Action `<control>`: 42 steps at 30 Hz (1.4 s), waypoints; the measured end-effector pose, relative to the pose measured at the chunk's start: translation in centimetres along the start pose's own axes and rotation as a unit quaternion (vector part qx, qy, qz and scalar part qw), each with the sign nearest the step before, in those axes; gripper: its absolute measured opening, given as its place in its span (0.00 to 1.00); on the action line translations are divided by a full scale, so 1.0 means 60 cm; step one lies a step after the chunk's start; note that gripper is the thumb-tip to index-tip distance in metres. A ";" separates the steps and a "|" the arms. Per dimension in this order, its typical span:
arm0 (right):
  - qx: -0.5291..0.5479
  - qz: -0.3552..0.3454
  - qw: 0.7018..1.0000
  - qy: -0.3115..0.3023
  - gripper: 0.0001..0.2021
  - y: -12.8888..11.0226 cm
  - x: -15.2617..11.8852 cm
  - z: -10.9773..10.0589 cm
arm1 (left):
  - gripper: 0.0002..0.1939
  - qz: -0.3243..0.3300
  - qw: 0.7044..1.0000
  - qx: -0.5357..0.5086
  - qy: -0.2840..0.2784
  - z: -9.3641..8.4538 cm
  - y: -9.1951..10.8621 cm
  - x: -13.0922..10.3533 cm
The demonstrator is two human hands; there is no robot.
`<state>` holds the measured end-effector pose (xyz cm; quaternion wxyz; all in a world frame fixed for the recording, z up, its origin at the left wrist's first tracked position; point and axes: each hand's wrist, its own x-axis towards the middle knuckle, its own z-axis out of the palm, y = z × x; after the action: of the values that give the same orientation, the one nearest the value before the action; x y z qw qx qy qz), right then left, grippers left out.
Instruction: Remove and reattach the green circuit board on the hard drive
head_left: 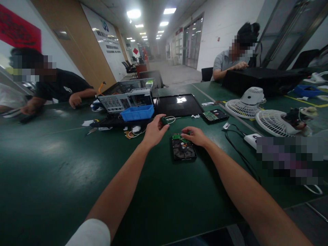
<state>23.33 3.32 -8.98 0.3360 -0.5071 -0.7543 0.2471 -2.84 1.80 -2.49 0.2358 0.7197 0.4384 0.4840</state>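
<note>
My left hand [155, 130] is closed around a small dark green object [164, 120], raised a little above the table. A thin white cable [171, 119] shows just beyond it. In front of me lies a hard drive [183, 150] with a green circuit board [177, 136] at its far end. The fingers of my right hand [194, 135] are bent over the drive's far right part, at the board; whether they pinch anything is too small to tell.
An open computer case [125, 99] stands beyond, with a blue tray [137, 112] before it. A black panel [179, 105], another hard drive [214, 116], white fan parts [244, 106] and a black cable [239, 150] lie around. Two people sit across, left and right.
</note>
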 end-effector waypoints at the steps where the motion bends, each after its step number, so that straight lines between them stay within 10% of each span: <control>1: 0.004 -0.005 1.000 0.001 0.17 -0.001 -0.002 0.001 | 0.27 0.000 1.000 0.000 0.004 0.002 -0.002 0.000; 42: -0.019 -0.006 1.000 0.001 0.17 -0.009 -0.010 -0.001 | 0.28 0.019 0.999 0.036 -0.011 0.006 0.001 -0.004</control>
<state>23.23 2.58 -8.70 0.3285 -0.5088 -0.7618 0.2298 -2.52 1.62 -2.71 0.2051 0.7414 0.4389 0.4643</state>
